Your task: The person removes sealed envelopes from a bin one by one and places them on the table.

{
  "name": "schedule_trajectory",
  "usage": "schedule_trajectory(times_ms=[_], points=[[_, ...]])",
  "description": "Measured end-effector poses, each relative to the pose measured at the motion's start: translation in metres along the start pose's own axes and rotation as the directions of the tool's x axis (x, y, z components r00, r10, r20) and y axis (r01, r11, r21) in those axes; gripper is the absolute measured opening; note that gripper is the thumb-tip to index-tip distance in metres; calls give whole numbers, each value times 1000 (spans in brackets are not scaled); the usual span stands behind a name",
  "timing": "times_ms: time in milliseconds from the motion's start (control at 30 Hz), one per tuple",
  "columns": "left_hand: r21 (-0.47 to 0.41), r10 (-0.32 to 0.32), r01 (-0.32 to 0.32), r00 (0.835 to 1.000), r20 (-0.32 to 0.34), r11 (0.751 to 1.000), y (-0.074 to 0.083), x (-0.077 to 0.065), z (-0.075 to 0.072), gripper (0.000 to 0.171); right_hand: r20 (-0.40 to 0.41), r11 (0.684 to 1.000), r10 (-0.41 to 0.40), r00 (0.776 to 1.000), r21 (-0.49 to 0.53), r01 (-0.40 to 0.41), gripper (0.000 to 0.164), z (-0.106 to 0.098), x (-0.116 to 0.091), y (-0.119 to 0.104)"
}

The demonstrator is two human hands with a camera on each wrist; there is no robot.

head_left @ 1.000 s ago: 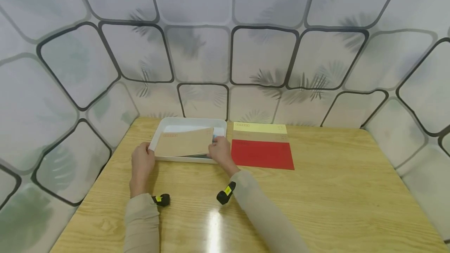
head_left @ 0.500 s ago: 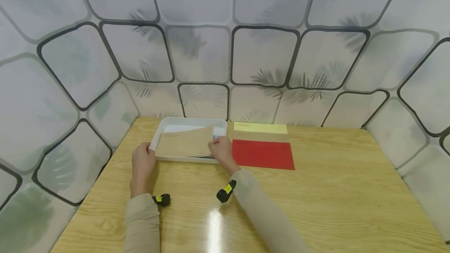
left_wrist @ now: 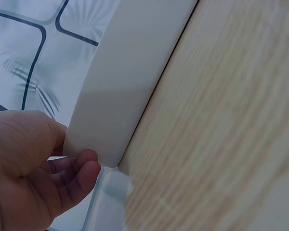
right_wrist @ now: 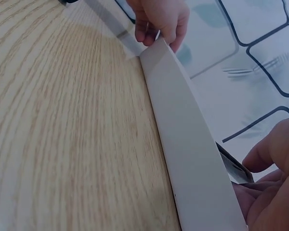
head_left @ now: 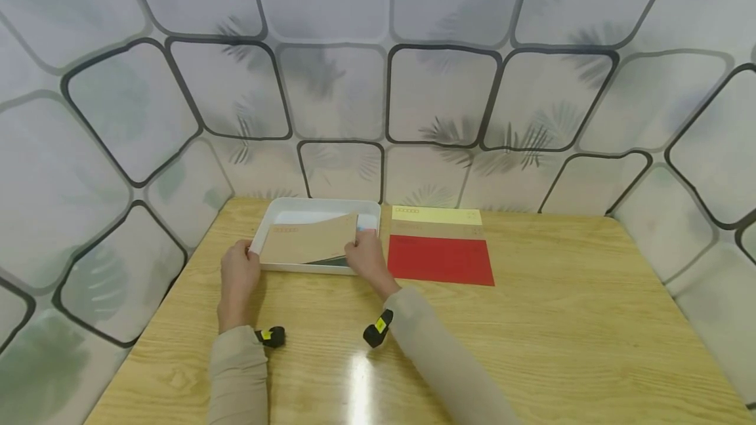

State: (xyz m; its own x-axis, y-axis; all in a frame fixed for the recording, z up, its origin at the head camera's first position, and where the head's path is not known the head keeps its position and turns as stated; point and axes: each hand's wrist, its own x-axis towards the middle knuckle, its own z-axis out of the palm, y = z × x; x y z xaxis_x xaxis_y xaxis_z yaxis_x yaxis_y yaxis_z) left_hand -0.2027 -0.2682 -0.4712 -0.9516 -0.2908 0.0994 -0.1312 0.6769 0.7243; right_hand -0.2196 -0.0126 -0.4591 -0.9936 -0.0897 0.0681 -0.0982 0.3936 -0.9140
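Note:
In the head view, a white tray holds a brown envelope lying tilted, its right side raised. Below its lower edge a dark piece peeks out, and a bit of pink and blue shows behind my right hand. That hand reaches over the tray's front wall and pinches the brown envelope by its right edge. In the right wrist view, thumb and fingers hold the thin edge; how many layers are between them I cannot tell. My left hand grips the tray's front left corner, thumb against the wall.
Right of the tray, a red envelope, a brown one and a yellow one lie overlapping on the wooden table. A patterned curtain stands behind the table. Small black devices are worn on both wrists.
My right hand has shifted slightly left with the envelope's edge. More of the dark piece below shows, and a pink patch has come into view. My left hand stays on the tray corner.

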Motion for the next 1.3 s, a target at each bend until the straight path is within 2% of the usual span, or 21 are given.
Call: schedule_trajectory(times_ms=[100, 133, 267, 333, 533, 600, 667, 733, 800, 900, 967, 1067, 1200, 1300], points=[[-2, -6, 6, 1000, 1, 1000, 0, 0, 0, 38, 33, 999, -8, 999, -52, 10, 16, 1, -2, -2], [-3, -7, 7, 1000, 0, 1000, 0, 0, 0, 38, 43, 996, -10, 999, -83, 13, 18, 2, -3, -3], [-1, -4, 4, 1000, -5, 1000, 0, 0, 0, 38, 86, 990, -4, 996, -140, 16, 53, 4, -4, -6], [-2, -5, 5, 1000, -6, 1000, 0, 0, 0, 38, 97, 985, -13, 995, -172, 29, 59, 4, -5, -7], [9, -6, 6, 1000, -14, 1000, 0, 0, 1, 37, 82, 968, -54, 995, -238, 72, 62, 5, -7, -10], [9, -7, 7, 1000, -9, 1000, 0, 0, 0, 38, 70, 977, -73, 995, -194, 86, 55, 6, -7, -10], [3, -9, 9, 1000, -2, 1000, 1, 0, 0, 38, 62, 991, -75, 995, -107, 81, 51, 7, -6, -10], [0, -7, 7, 1000, 2, 1000, 1, -1, -1, 38, 64, 998, -50, 997, -19, 51, 49, 9, -5, -9], [1, -2, 2, 1000, -1, 1000, 1, -1, -1, 37, 68, 998, 1, 998, 67, -5, 55, 10, -4, -8], [8, 9, -9, 1000, -12, 1000, 1, -1, 0, 37, 61, 980, 60, 996, 188, -70, 55, 12, 0, -6], [6, 10, -10, 1000, -14, 1000, 0, -1, 0, 37, 67, 952, 96, 993, 286, -112, 49, 13, 4, -5], [5, 1, -1, 1000, -11, 1000, -1, -1, 0, 38, 110, 883, 162, 981, 427, -194, 41, 12, 10, -3], [10, -7, 7, 1000, -8, 1000, -2, 0, 0, 39, 212, 742, 232, 949, 593, -313, 39, 7, 15, 0], [8, -10, 10, 1000, -11, 1000, -2, 0, 0, 39, 267, 637, 249, 931, 679, -365, 41, 4, 18, 1]])
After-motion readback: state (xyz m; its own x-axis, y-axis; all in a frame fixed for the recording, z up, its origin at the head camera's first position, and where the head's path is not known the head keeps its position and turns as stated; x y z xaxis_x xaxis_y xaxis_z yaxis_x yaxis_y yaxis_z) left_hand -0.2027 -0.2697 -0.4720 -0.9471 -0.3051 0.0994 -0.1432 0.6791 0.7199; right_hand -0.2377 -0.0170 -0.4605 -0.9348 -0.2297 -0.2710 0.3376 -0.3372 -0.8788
